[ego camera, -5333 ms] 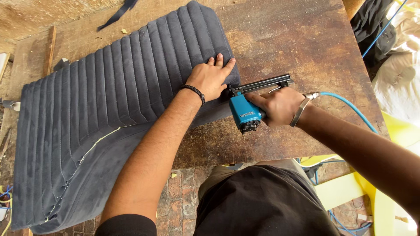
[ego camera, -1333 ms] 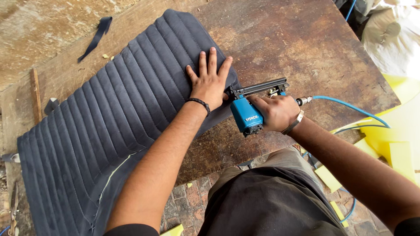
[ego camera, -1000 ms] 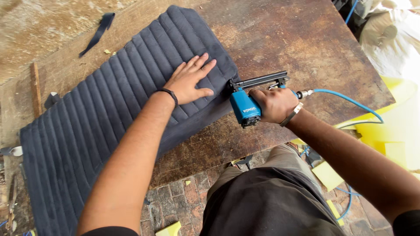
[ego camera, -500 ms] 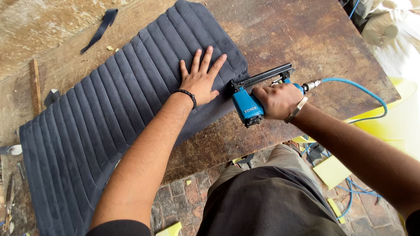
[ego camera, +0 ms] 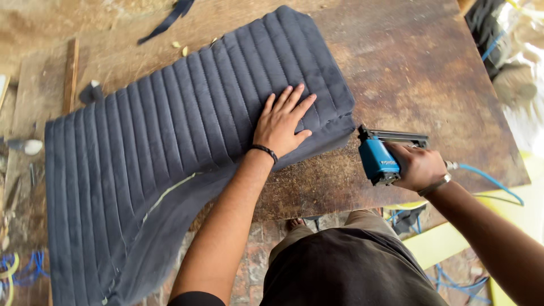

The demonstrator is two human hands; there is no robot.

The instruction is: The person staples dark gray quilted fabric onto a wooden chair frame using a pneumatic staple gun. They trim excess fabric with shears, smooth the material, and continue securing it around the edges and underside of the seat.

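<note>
A long dark blue quilted cushion cover (ego camera: 170,136) with stitched ribs lies across a worn wooden table (ego camera: 408,73). My left hand (ego camera: 281,122) presses flat on its right end, fingers spread. My right hand (ego camera: 416,166) grips a blue pneumatic staple gun (ego camera: 381,156), held just to the right of the cushion's edge and apart from it. A blue air hose (ego camera: 487,181) runs from the gun off to the right.
A wooden strip (ego camera: 70,73) and a dark fabric scrap (ego camera: 167,20) lie at the table's far left. Small tools and blue cords (ego camera: 22,269) sit at the left edge. Yellow boards (ego camera: 447,241) and brick floor show below the table's near edge.
The staple gun has drawn back to the right, away from the cushion's edge. My left hand stays flat on the cushion, shifted slightly.
</note>
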